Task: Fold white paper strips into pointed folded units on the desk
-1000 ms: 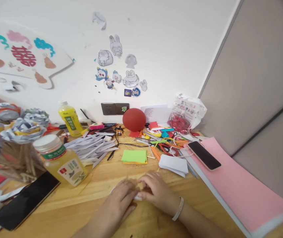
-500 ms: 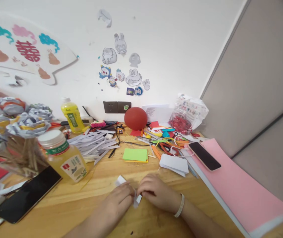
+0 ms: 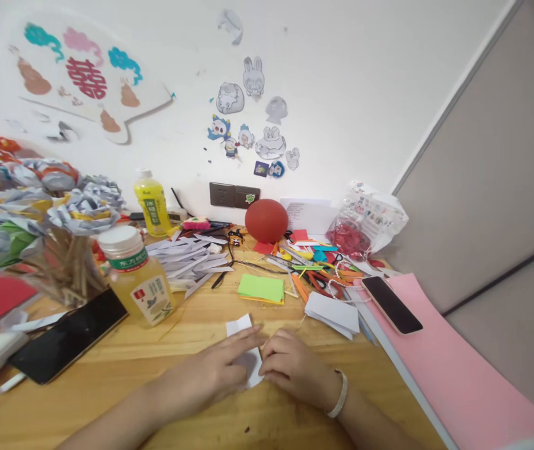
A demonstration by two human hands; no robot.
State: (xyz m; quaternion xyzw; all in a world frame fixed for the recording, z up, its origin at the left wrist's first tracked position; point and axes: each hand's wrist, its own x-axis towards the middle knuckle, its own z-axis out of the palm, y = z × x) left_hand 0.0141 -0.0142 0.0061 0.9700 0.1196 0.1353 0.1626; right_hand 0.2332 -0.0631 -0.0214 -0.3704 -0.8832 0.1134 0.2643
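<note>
A small white piece of paper (image 3: 240, 325) with crease lines lies on the wooden table in front of me. Across its middle rests my left hand (image 3: 222, 365), fingers stretched out and pressing on it. My right hand (image 3: 290, 362), with a pale bracelet on the wrist, is curled closed at the paper's right edge, thumb and fingertips pinching it. Part of the sheet is hidden under the left fingers. Beyond the hands sit a stack of green paper slips (image 3: 261, 288) and a stack of white paper slips (image 3: 332, 314).
On the left stand a juice bottle (image 3: 138, 281) and a yellow drink bottle (image 3: 153, 206), with a dark phone (image 3: 70, 337) in front. Loose white strips (image 3: 187, 262), a red balloon (image 3: 267, 220) and scissors clutter the back. A second phone (image 3: 391, 305) lies on pink paper (image 3: 463, 356).
My left hand has flattened out, its fingers now extended over the paper, which lies more spread open. The right hand stays at the edge. The view has shifted somewhat left.
</note>
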